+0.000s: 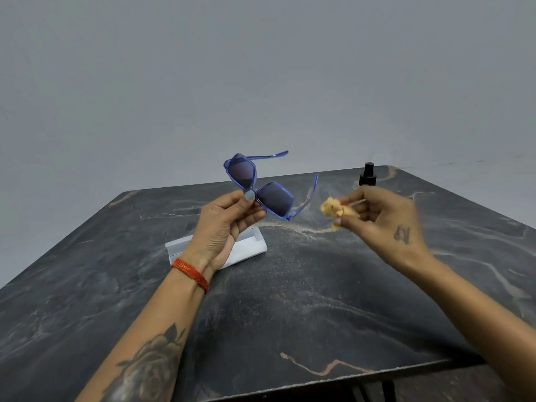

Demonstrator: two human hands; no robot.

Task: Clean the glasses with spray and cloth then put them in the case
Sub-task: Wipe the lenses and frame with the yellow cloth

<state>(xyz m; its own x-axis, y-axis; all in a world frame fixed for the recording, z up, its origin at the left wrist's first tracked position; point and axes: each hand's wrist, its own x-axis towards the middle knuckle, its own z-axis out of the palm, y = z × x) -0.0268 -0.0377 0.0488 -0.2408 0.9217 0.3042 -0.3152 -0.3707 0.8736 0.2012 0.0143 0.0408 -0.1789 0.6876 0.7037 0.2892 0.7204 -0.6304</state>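
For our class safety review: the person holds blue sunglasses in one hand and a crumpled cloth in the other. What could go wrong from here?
1. The left hand pinches the sunglasses only at the bridge, above the table; wiping pressure could twist them loose.
2. The thumb lies near the lenses and may smear them.
3. The right hand holding the cloth is close to the upright spray bottle and could knock it over.

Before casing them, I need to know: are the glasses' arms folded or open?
Open. Both arms of the glasses stick out away from the lenses, held at the bridge by the left hand.
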